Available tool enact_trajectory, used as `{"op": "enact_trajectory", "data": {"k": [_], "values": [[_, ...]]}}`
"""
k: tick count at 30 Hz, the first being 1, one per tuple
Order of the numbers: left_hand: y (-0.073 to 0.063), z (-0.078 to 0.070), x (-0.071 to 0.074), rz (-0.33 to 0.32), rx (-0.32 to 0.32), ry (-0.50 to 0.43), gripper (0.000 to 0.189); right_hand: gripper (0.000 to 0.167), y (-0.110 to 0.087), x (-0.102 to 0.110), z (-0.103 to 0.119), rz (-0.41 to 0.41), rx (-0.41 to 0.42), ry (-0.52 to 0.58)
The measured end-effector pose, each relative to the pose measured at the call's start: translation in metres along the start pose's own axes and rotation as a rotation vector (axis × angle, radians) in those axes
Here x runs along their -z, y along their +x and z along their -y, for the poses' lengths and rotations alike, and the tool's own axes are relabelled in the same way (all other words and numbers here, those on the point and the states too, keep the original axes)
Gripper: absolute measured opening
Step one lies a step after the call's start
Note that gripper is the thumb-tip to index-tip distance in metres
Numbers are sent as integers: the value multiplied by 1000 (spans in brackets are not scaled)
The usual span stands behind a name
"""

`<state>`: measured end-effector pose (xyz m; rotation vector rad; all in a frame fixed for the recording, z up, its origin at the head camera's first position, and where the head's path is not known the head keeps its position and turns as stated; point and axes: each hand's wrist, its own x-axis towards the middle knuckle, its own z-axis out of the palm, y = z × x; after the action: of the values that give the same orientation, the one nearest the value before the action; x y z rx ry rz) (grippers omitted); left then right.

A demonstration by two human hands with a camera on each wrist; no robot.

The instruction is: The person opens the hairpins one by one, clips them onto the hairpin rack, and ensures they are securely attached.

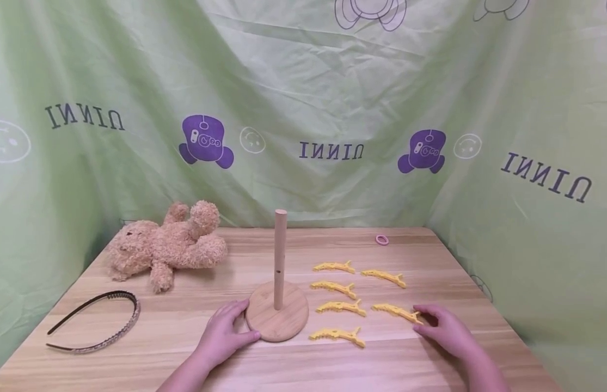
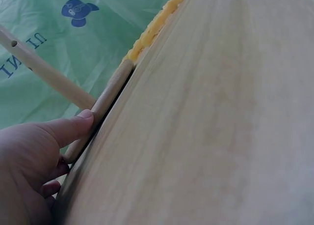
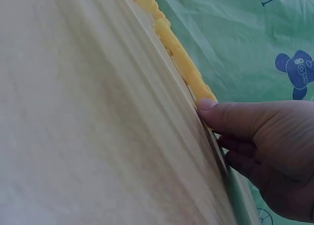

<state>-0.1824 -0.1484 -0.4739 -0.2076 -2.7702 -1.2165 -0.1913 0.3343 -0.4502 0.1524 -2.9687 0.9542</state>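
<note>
A wooden stand, a round base (image 1: 288, 321) with an upright dowel (image 1: 280, 261), stands mid-table. My left hand (image 1: 226, 335) holds the base's left edge between thumb and fingers; the left wrist view shows the thumb (image 2: 73, 129) against its rim. On the right, my right hand (image 1: 445, 329) pinches the tail end of a yellow alligator hair clip (image 1: 393, 311), which lies on the table. In the right wrist view, the thumb presses that clip (image 3: 181, 55); the other fingertips are partly hidden. More yellow hair clips (image 1: 339, 308) lie between the stand and my right hand.
A plush bear (image 1: 168, 245) lies on its back at the far left. Nearer, a dark headband (image 1: 129, 329) rests on the wooden table (image 1: 185, 310). Toward the back right lies a small pink ring (image 1: 382, 240). Green printed cloth (image 1: 327, 190) hangs around the table.
</note>
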Motion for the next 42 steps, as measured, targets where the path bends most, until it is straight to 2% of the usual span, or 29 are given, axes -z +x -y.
{"op": "enact_trajectory", "data": {"k": [5,9,12,16,22,26,31,38,42], "values": [[1,0,1,0,-15,11,81,56,-1,4,8,38,-45,60],[3,0,0,3,-19,16,81,55,2,7,29,55,-42,67],[1,1,1,5,-7,16,82,49,8,1,51,54,24,73],[1,2,1,-2,-1,4,82,39,23,-12,80,17,182,62],[1,1,1,-1,20,-27,80,31,42,-35,120,-3,371,-59],[1,0,1,2,39,-42,78,26,53,-55,144,-12,405,-114],[-1,-2,2,0,61,-66,74,24,64,-77,165,47,388,-59],[-1,-3,3,-29,63,-85,66,22,74,-97,183,107,477,-106],[-1,-3,2,-36,57,-92,64,22,77,-103,190,141,484,-107]]}}
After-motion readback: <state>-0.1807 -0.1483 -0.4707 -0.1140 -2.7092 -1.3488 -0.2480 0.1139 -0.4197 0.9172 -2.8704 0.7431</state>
